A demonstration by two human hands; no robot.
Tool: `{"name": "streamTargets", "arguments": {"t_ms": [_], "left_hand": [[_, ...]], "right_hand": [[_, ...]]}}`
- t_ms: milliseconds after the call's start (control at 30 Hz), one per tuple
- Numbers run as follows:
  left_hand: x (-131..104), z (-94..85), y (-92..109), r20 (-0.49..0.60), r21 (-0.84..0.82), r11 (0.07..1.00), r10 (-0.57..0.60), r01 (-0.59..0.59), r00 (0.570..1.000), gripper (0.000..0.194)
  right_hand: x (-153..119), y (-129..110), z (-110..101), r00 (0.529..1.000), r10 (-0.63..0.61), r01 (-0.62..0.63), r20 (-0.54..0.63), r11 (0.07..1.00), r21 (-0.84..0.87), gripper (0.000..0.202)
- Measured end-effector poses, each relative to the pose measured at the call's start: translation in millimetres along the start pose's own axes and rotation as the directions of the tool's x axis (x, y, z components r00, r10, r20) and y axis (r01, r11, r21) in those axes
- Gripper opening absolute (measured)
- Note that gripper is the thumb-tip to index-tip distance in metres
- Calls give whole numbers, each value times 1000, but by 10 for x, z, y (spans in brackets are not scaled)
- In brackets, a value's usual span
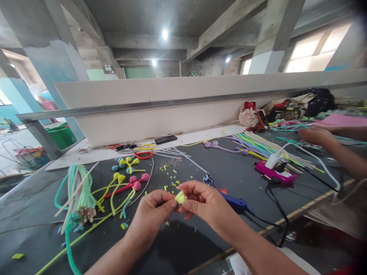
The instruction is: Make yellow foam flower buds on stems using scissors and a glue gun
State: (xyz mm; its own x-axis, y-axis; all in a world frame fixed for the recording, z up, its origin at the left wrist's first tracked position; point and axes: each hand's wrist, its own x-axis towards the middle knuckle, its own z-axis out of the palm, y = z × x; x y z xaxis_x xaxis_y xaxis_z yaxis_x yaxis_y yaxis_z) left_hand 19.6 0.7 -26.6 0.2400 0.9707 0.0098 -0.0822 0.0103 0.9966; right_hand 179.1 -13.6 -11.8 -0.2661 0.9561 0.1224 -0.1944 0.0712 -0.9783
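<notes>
Between the fingertips of both hands is a small pale-yellow folded bud of fuzzy stem [180, 197]. My left hand [153, 214] pinches its left side with thumb and index finger. From the other side, my right hand [206, 202] grips it with thumb and fingers, hiding part of it. Just beyond my right hand lies a blue corded tool [236, 203], partly covered by that hand. Left of my hands lie pink buds [137, 185] and yellow buds [119, 177] on stems. Tiny yellow and blue scraps [169, 183] are scattered behind the bud.
A tied bundle of green and pink stems [82, 194] stands left on the dark table [177, 244]. Further right are a magenta power strip [275, 175], loose coloured stems [258, 147] and another person's hand [314, 135]. A phone [166, 139] lies near the white partition [160, 118].
</notes>
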Motion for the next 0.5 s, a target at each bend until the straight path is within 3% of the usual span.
{"name": "streamTargets", "arguments": {"t_ms": [233,500], "left_hand": [[-11,21,68,39,42,999,-8,7,999,19],[-33,39,90,73,151,987,35,-46,997,17]], "right_hand": [[10,-58,33,995,49,-61,-91,989,-133,18],[43,24,87,978,23,-50,-207,991,-127,8]]}}
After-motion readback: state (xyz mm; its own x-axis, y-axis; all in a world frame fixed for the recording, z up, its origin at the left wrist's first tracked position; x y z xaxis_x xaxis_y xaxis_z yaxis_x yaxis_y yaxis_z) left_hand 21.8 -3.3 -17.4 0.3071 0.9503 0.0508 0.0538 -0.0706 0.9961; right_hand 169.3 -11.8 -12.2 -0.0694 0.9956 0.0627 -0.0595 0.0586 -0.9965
